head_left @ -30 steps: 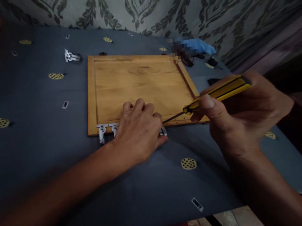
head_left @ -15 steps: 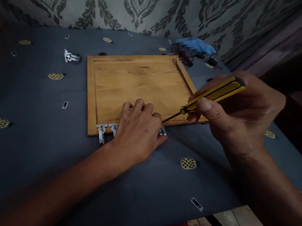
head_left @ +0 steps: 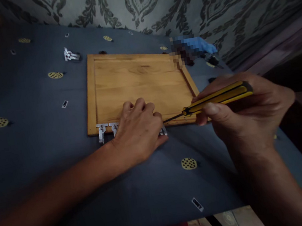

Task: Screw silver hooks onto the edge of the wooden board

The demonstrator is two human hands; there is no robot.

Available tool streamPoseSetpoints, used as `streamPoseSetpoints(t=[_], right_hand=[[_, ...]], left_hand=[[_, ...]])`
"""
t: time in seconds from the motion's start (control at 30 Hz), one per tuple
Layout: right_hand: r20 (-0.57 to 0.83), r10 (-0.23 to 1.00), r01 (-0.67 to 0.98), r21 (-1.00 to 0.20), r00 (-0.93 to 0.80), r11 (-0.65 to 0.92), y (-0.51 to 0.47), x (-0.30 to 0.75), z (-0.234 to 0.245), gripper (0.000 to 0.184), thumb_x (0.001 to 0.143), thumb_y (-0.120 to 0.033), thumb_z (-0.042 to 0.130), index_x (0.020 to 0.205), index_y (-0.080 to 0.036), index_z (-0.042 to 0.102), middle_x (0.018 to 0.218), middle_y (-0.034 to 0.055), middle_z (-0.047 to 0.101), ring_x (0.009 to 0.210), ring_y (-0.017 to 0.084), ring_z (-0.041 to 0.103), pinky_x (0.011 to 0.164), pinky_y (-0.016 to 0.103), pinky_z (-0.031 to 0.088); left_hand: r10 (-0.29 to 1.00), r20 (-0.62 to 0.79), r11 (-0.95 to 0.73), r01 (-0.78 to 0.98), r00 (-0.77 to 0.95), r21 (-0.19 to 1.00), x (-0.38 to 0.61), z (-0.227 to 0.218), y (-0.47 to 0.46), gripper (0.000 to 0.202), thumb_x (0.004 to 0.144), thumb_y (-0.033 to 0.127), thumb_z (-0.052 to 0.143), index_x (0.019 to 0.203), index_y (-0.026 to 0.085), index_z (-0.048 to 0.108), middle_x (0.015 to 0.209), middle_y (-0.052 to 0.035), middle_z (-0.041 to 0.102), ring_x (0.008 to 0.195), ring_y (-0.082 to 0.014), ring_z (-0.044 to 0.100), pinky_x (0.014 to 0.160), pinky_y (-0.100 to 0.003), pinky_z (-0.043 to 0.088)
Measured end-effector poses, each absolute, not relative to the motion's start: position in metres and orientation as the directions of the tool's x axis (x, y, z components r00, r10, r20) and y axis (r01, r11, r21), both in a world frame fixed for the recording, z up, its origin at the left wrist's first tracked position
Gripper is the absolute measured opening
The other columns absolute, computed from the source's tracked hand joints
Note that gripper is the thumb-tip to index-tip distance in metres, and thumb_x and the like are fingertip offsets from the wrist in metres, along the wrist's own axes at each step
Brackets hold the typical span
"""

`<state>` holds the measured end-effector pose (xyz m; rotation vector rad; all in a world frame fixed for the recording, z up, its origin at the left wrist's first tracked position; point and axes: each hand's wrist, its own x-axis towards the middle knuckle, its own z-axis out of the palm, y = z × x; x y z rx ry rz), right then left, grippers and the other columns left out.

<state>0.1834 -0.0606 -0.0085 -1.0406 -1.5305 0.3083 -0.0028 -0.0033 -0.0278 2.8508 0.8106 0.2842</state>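
In the right hand point(head_left: 253, 117), a screwdriver point(head_left: 218, 98) (yellow-handled).

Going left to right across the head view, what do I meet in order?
Loose metal hinge → leftmost hinge along the near edge of the wooden panel → left hand → yellow-and-black screwdriver. Right hand left out: it overlaps the screwdriver.

The left hand point(head_left: 142, 131) is on the board point(head_left: 140, 82) at its 6 o'clock edge. The right hand point(head_left: 252, 119), toward 4 o'clock, holds a screwdriver point(head_left: 218, 98). A hinge point(head_left: 72, 56) lies toward 10 o'clock.
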Motion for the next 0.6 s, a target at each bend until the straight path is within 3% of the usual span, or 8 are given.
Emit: streamPoseSetpoints(t=[0.13, 0.3, 0.4, 0.6], right_hand=[[0.738, 0.652, 0.514, -0.633, 0.175, 0.578, -0.0607, 0.1746, -0.0140, 0.014, 0.074, -0.019, 0.086, 0.076, -0.020, 0.072, 0.072, -0.0017, 0.071, 0.049, 0.010, 0.057, 0.041, 0.026, 0.043], [0.820, 0.461, 0.613, -0.565, 0.339, 0.553, -0.0587, 0.1721, -0.0129, 0.020, 0.080, -0.038, 0.082, 0.077, -0.021, 0.072, 0.068, -0.0015, 0.068, 0.046, 0.011, 0.055, 0.041, 0.028, 0.038], [0.802, 0.483, 0.624, -0.585, 0.351, 0.518, -0.0576, 0.1731, -0.0130, 0.023, 0.079, -0.041, 0.082, 0.074, -0.022, 0.072, 0.062, -0.0036, 0.065, 0.042, 0.011, 0.054, 0.038, 0.028, 0.035], [0.774, 0.547, 0.613, -0.609, 0.319, 0.504, -0.0603, 0.1717, -0.0163, 0.012, 0.079, -0.033, 0.082, 0.078, -0.024, 0.075, 0.060, -0.0014, 0.065, 0.044, 0.017, 0.054, 0.039, 0.036, 0.036]], left_hand=[[0.539, 0.101, -0.833, 0.512, 0.836, 0.211, -0.0024, -0.0259, -0.0035, 0.038, 0.093, 0.049, 0.065, 0.104, 0.013, 0.073, 0.108, -0.0135, 0.066, 0.114, -0.0333, 0.052, 0.092, -0.045, 0.037], [0.536, 0.110, -0.836, 0.507, 0.837, 0.210, -0.0026, -0.0279, -0.0031, 0.037, 0.092, 0.049, 0.066, 0.103, 0.014, 0.073, 0.107, -0.0128, 0.066, 0.113, -0.0328, 0.053, 0.091, -0.045, 0.038], [0.538, 0.145, -0.838, 0.508, 0.830, 0.200, -0.0031, -0.0313, -0.0026, 0.036, 0.092, 0.049, 0.066, 0.100, 0.015, 0.073, 0.105, -0.0123, 0.066, 0.110, -0.0320, 0.053, 0.090, -0.045, 0.038], [0.537, 0.145, -0.839, 0.507, 0.831, 0.198, -0.0027, -0.0305, -0.0035, 0.035, 0.093, 0.049, 0.065, 0.099, 0.015, 0.073, 0.106, -0.0127, 0.067, 0.111, -0.0320, 0.053, 0.090, -0.044, 0.037]])
